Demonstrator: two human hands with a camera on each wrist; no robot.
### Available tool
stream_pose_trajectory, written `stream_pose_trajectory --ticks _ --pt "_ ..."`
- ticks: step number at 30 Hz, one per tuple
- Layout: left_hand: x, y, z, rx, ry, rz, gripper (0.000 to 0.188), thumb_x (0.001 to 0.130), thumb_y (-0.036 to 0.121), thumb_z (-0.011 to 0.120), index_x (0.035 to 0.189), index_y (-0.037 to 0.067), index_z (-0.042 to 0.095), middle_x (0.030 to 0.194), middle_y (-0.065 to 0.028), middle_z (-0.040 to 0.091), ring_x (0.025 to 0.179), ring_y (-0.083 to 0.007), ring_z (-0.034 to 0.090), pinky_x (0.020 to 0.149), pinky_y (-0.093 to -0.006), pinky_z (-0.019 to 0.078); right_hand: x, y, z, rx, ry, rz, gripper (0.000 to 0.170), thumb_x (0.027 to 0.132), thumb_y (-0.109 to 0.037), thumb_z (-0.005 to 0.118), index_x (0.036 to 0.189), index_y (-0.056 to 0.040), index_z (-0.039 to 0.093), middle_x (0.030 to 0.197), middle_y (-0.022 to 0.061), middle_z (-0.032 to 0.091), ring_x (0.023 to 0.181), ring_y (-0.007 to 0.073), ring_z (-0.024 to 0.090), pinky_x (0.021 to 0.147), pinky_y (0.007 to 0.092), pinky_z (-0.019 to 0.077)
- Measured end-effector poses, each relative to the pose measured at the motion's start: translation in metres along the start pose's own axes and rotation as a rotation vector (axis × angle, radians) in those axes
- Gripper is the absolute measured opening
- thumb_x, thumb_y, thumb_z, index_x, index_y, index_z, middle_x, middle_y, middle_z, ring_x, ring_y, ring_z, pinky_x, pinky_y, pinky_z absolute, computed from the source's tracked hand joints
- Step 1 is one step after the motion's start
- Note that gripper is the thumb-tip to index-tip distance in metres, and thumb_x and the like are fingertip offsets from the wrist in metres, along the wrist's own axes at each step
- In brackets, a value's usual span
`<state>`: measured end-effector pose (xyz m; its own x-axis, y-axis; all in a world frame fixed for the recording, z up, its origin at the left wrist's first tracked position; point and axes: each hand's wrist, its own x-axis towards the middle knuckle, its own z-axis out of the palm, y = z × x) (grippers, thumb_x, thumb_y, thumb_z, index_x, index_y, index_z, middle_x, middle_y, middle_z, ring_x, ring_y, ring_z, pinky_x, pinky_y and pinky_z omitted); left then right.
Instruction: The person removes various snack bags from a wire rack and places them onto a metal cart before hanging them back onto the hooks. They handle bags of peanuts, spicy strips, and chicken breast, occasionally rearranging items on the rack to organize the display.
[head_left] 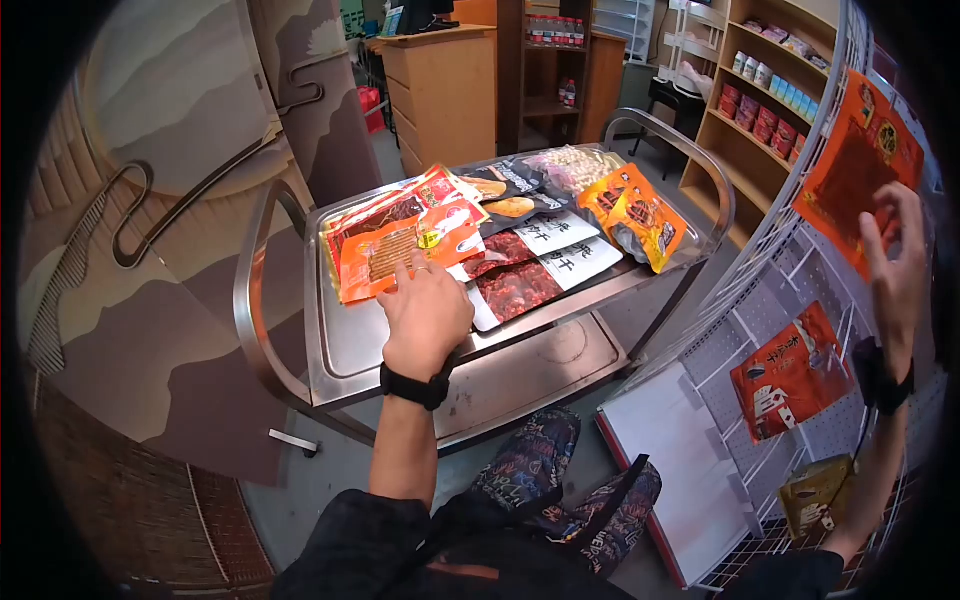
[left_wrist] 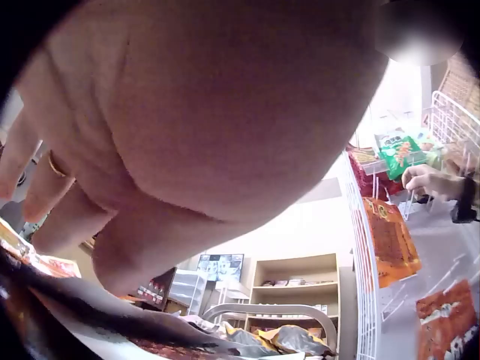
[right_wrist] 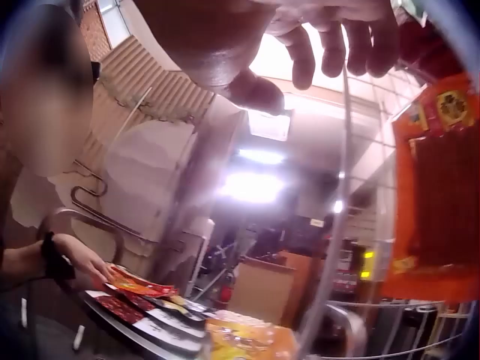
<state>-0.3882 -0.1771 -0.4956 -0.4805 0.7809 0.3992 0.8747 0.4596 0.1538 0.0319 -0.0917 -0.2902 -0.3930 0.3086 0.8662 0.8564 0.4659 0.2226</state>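
Packet [head_left: 385,255], glossy orange with a window onto brown sticks, lies over red packets [head_left: 400,208] toward the left end of the steel cart's top tray [head_left: 345,345], under the loosely spread, slightly bent fingers of the left hand [head_left: 428,312]. Beyond the tray stand a pale wooden cabinet [head_left: 443,95] and stocked shelves [head_left: 755,150], while the right hand [head_left: 897,265], fingers loosely curved and thumb apart, hovers beside a hanging orange bag [head_left: 855,165] on the white wire rack [head_left: 712,290]. Left fingertips partly hide the packet's near edge, and any touch between right fingers and rack is unclear.
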Motion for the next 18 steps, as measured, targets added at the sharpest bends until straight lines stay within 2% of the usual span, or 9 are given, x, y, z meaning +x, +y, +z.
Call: stream_pose_trajectory --ticks 1,3,7,8,9,10,13,17,18 --pt "0.001 0.001 -0.006 0.001 0.001 0.004 0.039 0.089 0.027 0.049 0.11 -0.005 0.059 0.131 -0.0253 0.049 0.123 -0.0411 0.044 0.099 -0.0531 0.0374 0.001 -0.018 0.004 0.11 -0.011 -0.002 0.018 0.085 -0.008 0.058 0.103 -0.0065 0.054 0.096 0.0031 0.052 0.084 0.0131 0.05 0.073 0.0243 0.0401" --pt "0.005 0.005 -0.023 -0.093 -0.346 -0.045 0.039 0.088 0.024 0.046 0.111 -0.005 0.06 0.129 -0.0253 0.05 0.122 -0.0374 0.047 0.098 -0.0522 0.039 0.005 -0.045 0.009 0.335 -0.113 0.068 0.016 0.081 -0.007 0.058 0.096 -0.0035 0.053 0.098 0.0049 0.053 0.085 0.0142 0.052 0.073 0.0263 0.0409" --pt "0.009 0.005 -0.022 0.006 -0.323 -0.042 0.036 0.085 0.02 0.046 0.106 -0.005 0.061 0.123 -0.0267 0.054 0.117 -0.0373 0.051 0.094 -0.0504 0.0425 0.009 -0.085 0.021 0.509 -0.056 -0.049 0.018 0.074 -0.009 0.061 0.089 -0.0011 0.055 0.101 0.0107 0.055 0.094 0.0208 0.056 0.074 0.029 0.0425" --pt "0.011 0.003 -0.022 -0.067 -0.376 -0.1 0.035 0.083 0.019 0.048 0.104 -0.003 0.063 0.125 -0.0226 0.053 0.117 -0.0373 0.05 0.093 -0.0539 0.0416 0.009 -0.094 0.021 0.569 -0.098 0.019 0.018 0.074 -0.01 0.062 0.087 -0.0002 0.055 0.101 0.0126 0.055 0.095 0.0238 0.056 0.076 0.0307 0.0432" --pt "0.013 0.002 -0.022 -0.144 -0.425 -0.155 0.033 0.081 0.019 0.05 0.103 -0.002 0.065 0.127 -0.0185 0.053 0.118 -0.0373 0.049 0.091 -0.0574 0.0406 0.011 -0.096 0.023 0.581 -0.122 -0.001 0.017 0.073 -0.01 0.062 0.086 -0.0003 0.055 0.102 0.0135 0.055 0.095 0.0261 0.056 0.078 0.0329 0.0439" --pt "0.009 0.0 -0.019 -0.182 -0.262 -0.157 0.032 0.08 0.017 0.051 0.102 -0.002 0.066 0.126 -0.0198 0.053 0.116 -0.0389 0.05 0.091 -0.0557 0.0426 0.012 -0.099 0.025 0.595 -0.122 -0.008 0.017 0.073 -0.01 0.062 0.085 -0.0004 0.055 0.103 0.0142 0.054 0.096 0.0276 0.056 0.079 0.0342 0.0441" --pt "0.011 -0.003 -0.011 -0.088 -0.408 -0.11 0.034 0.08 0.012 0.049 0.107 -0.003 0.062 0.126 -0.0199 0.052 0.118 -0.0347 0.05 0.094 -0.0525 0.0427 0.009 -0.099 0.035 0.613 -0.117 -0.027 0.018 0.073 -0.012 0.064 0.085 -0.0005 0.055 0.106 0.0158 0.053 0.099 0.0316 0.055 0.085 0.0373 0.0434" --pt "0.009 -0.002 -0.013 -0.096 -0.368 -0.077 0.04 0.081 0.012 0.048 0.116 -0.002 0.058 0.136 -0.0196 0.046 0.122 -0.032 0.047 0.097 -0.052 0.0398 0.008 -0.091 0.05 0.694 -0.193 0.017 0.019 0.074 -0.013 0.065 0.084 -0.0003 0.055 0.107 0.0161 0.053 0.104 0.0327 0.053 0.092 0.0395 0.0406" --pt "0.004 -0.001 -0.012 -0.088 -0.259 -0.078 0.043 0.081 0.011 0.048 0.121 -0.002 0.054 0.139 -0.0192 0.043 0.124 -0.0313 0.045 0.099 -0.0517 0.0383 0.007 -0.089 0.054 0.676 -0.17 0.001 0.02 0.074 -0.014 0.065 0.086 0.0003 0.058 0.1 0.0153 0.057 0.096 0.0298 0.057 0.087 0.0377 0.0445"
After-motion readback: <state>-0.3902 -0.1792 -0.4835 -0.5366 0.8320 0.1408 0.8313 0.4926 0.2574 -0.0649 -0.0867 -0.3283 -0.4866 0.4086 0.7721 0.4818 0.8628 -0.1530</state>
